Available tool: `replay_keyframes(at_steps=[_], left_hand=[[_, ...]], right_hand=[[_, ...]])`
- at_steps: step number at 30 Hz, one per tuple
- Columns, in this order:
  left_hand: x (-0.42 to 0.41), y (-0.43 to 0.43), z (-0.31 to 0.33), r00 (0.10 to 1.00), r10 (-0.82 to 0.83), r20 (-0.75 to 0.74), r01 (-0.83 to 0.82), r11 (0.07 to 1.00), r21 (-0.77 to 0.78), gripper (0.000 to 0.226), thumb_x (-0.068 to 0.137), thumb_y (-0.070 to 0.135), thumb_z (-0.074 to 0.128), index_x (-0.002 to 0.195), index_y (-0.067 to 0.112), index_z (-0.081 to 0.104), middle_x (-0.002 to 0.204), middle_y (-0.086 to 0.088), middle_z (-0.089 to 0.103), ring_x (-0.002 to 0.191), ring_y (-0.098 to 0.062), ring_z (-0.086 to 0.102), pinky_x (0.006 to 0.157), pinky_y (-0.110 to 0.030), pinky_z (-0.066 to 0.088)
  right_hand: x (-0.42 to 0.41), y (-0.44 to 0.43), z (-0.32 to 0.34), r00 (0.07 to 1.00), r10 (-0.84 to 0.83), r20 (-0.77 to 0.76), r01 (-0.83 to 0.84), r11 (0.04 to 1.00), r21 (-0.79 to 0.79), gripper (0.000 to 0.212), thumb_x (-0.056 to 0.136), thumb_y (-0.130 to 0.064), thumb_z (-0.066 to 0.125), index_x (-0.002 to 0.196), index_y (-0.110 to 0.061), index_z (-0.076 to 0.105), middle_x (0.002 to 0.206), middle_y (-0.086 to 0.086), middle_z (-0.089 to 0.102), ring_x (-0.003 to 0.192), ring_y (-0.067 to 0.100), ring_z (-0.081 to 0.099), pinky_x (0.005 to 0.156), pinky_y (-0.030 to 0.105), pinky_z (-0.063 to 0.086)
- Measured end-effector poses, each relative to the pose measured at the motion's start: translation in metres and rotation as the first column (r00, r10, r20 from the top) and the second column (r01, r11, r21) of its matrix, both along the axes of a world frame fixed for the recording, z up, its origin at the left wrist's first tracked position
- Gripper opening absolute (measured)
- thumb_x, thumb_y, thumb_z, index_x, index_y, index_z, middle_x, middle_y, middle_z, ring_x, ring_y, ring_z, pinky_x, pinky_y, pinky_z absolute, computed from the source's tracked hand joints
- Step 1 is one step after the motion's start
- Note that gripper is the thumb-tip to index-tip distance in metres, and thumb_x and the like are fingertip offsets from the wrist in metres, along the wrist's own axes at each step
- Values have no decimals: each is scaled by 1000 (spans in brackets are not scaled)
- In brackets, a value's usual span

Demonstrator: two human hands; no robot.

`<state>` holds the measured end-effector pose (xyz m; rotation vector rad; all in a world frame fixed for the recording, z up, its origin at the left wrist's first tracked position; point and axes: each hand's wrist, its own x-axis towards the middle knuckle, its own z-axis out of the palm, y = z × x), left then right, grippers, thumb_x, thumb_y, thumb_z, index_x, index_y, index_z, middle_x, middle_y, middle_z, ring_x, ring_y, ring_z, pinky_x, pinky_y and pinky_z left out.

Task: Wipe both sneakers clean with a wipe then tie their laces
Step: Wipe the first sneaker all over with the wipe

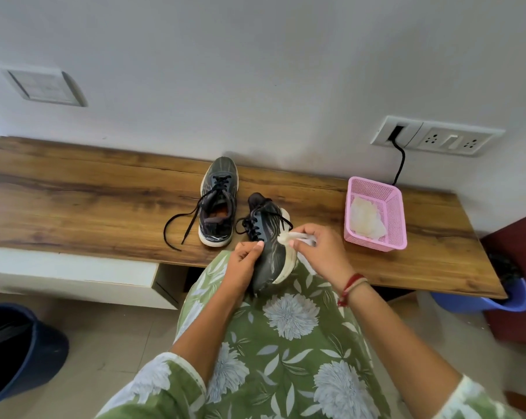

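My left hand (244, 261) grips a dark grey sneaker (269, 237) with a white sole, tilted on its side over the wooden table's front edge, heel toward me. My right hand (319, 247) pinches a crumpled white wipe (288, 236) against the sneaker's side near the sole. The second dark sneaker (218, 204) stands upright on the table (74, 201) to the left, toe toward the wall, its black laces (180, 228) untied and trailing left.
A pink mesh basket (376, 219) holding white wipes sits on the table at the right. A black cable runs from a wall socket (433, 137) behind it. A dark bin (17, 349) stands at the floor's left, a blue bin (491, 297) at the right.
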<state>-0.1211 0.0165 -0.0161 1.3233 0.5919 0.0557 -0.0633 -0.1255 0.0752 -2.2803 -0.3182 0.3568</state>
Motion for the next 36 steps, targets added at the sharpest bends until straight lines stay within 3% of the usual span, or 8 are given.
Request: replay_keyframes(at_steps=[4, 10, 13, 18, 25, 28, 31, 36], left_hand=[[2, 2, -1, 995, -96, 9, 95, 994, 55, 23, 94, 21, 58, 74, 16, 71, 90, -9, 49, 92, -23, 50, 96, -45, 43], [3, 2, -3, 977, -211, 30, 207, 973, 102, 23, 96, 11, 52, 83, 15, 72, 81, -2, 48, 83, -12, 46, 79, -26, 40], [3, 0, -4, 956, -292, 38, 280, 942, 187, 32, 96, 14, 53, 75, -4, 69, 76, -11, 49, 77, -7, 42, 76, -26, 36], [7, -2, -2, 945, -327, 13, 317, 925, 207, 20, 95, 8, 54, 87, 14, 71, 76, -1, 47, 80, -9, 42, 71, -13, 37], [3, 0, 3, 971, -240, 10, 240, 971, 2, 25, 95, 15, 55, 79, 4, 71, 65, 13, 61, 80, -8, 51, 81, -26, 41], [3, -2, 2, 957, -290, 19, 288, 955, 67, 23, 94, 15, 56, 85, -1, 71, 64, 14, 60, 82, -4, 51, 88, -26, 36], [6, 1, 0, 954, -299, 19, 295, 948, 119, 19, 95, 11, 55, 90, 5, 72, 73, 7, 56, 84, -10, 46, 79, -26, 39], [7, 5, -5, 929, -369, 20, 358, 912, 203, 26, 96, 14, 55, 77, 9, 72, 60, 20, 64, 82, -4, 49, 87, -31, 39]], right_hand=[[7, 22, -6, 928, 292, 234, -211, 925, -317, 15, 91, -23, 55, 100, -23, 68, 98, -4, 60, 88, 12, 54, 76, 26, 44], [-6, 15, -9, 865, 461, 198, -333, 822, -462, 21, 95, -23, 48, 101, -20, 67, 92, -4, 53, 88, 17, 54, 72, 29, 45], [-16, 6, 0, 777, 628, 42, -516, 674, -529, 23, 95, -23, 46, 103, -24, 67, 99, -1, 54, 90, 17, 54, 74, 31, 46], [6, 8, 3, 851, 489, 190, -348, 797, -493, 19, 93, -21, 49, 98, -23, 68, 95, -4, 55, 85, 14, 54, 72, 30, 48], [-1, -9, 3, 752, 659, 23, -549, 645, -532, 20, 93, -26, 50, 104, -24, 67, 94, -7, 54, 88, 14, 55, 73, 29, 45], [8, -9, 11, 761, 642, -94, -604, 648, -464, 16, 90, -24, 57, 98, -24, 70, 85, -14, 51, 82, 8, 52, 73, 26, 44], [11, -5, 6, 828, 552, 103, -446, 758, -476, 16, 92, -25, 53, 98, -24, 67, 91, -8, 55, 81, 9, 52, 70, 28, 47], [-10, -11, -8, 772, 630, 84, -501, 684, -530, 16, 93, -22, 49, 98, -22, 64, 95, -3, 54, 83, 16, 56, 68, 28, 45]])
